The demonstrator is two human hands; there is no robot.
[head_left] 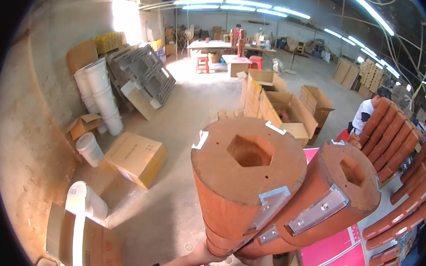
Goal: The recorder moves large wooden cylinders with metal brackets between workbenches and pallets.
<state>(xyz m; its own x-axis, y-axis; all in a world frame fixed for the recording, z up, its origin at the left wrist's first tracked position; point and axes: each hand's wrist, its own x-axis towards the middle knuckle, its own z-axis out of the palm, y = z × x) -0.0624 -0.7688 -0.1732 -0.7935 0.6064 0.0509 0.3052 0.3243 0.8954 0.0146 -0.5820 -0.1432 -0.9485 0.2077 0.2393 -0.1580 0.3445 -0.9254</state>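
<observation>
Two thick reddish-brown columns rise side by side close in front of me. The left column (219,183) has a hexagonal hole in its flat top and white metal clips at the rim. The right column (311,209) leans to the right, with a similar hole and a screwed metal bracket along its side. Low on the left column, my left hand (208,254) grips its side, the fingers partly hidden behind it. Beneath the right column, my right hand (259,265) is closed against its lower part, mostly covered.
At right, a pink-covered table (335,262) and several more brown columns (390,135); a person in white (362,116) works behind. Open cardboard boxes (286,106) stand ahead. To the left are a closed carton (134,157), white buckets (102,93) and leaning grey pallets (145,74).
</observation>
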